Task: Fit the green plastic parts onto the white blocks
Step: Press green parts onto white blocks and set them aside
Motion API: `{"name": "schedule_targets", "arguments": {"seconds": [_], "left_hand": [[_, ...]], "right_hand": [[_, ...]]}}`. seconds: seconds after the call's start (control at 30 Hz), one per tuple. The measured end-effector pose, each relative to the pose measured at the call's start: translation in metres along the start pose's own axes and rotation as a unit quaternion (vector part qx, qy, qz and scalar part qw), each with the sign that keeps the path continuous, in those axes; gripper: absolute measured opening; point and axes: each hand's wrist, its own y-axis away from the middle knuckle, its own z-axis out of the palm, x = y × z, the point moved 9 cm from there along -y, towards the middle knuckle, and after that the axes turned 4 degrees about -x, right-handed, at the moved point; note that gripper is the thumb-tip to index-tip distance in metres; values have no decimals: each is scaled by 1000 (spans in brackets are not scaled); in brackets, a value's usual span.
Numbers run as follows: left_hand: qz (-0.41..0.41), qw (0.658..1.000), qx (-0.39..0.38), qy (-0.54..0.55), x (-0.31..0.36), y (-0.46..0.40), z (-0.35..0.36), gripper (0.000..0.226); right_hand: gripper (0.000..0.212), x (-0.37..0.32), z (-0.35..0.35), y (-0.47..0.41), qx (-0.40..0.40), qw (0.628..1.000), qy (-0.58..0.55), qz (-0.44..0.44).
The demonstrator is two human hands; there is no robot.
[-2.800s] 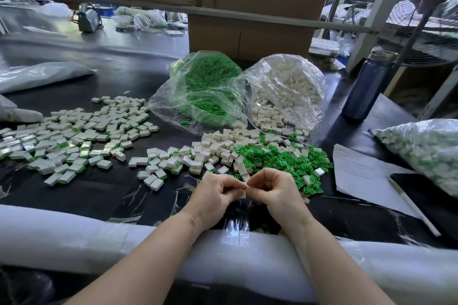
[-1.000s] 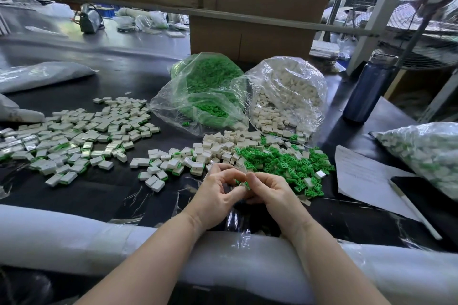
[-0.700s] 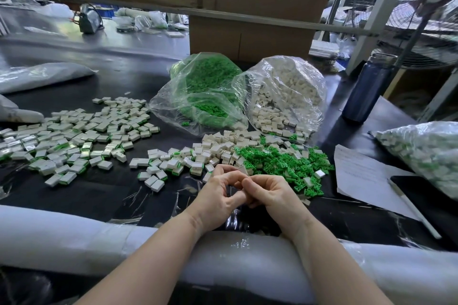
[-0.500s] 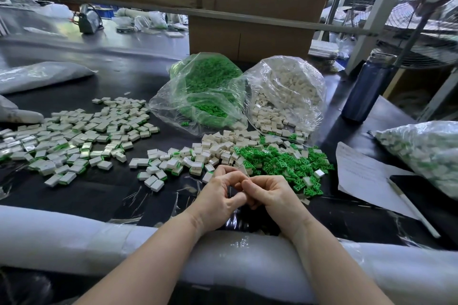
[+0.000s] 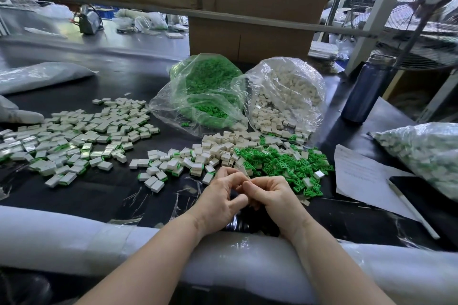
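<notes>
- Both hands meet at the near edge of the black desk (image 5: 104,195), knuckles almost touching.
- Left hand (image 5: 220,202): fingers curled in tight, fingertips pressed toward the right hand; whatever it pinches is hidden, so I cannot tell what it has.
- Right hand (image 5: 272,197): curled the same way, thumb against the left hand's fingers; its contents are hidden too.
- Just beyond the knuckles lies the loose heap of green plastic parts (image 5: 285,166), with the pile of white blocks (image 5: 220,146) touching its left side.
- Far left, a wide scatter of finished blocks (image 5: 81,136), white with green edges.
- Behind the piles, two open clear bags side by side: the green bag (image 5: 205,91) and the white bag (image 5: 285,96).
- Right side: a dark bottle (image 5: 366,89), a paper sheet (image 5: 361,176) and a pen (image 5: 411,208).
</notes>
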Motion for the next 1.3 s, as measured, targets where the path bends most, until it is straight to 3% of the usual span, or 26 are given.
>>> {"name": "schedule_targets", "arguments": {"seconds": [0.2,0.33,0.6,0.73,0.87,1.03,1.13,1.3], "left_hand": [[1,1000,1,-7,0,0,0,25],[7,1000,9,11,2,-1,-1,28],[3,1000,-1,-10,-1,-1,1,26],[3,1000,-1,-18,-1,-1,0,25],[-1,1000,-4,-21,2,0,2,9],[-7,1000,-9,-14,1,0,2,20],[-2,1000,8,0,1,0,-3,29],[-9,998,45,45,-3,2,-11,14]], "right_hand": [[19,0,0,0,-5,1000,-10,-4],[36,-3,3,-1,-14,1000,-10,-12],[20,-4,1,1,-7,1000,-4,-10],[23,-3,1,1,-6,1000,-16,-9],[22,-4,1,1,-8,1000,-26,-12],[21,-4,0,0,-2,1000,-27,-16],[33,-4,3,0,-9,999,-35,-12],[36,-6,-2,0,30,999,-39,-23]]}}
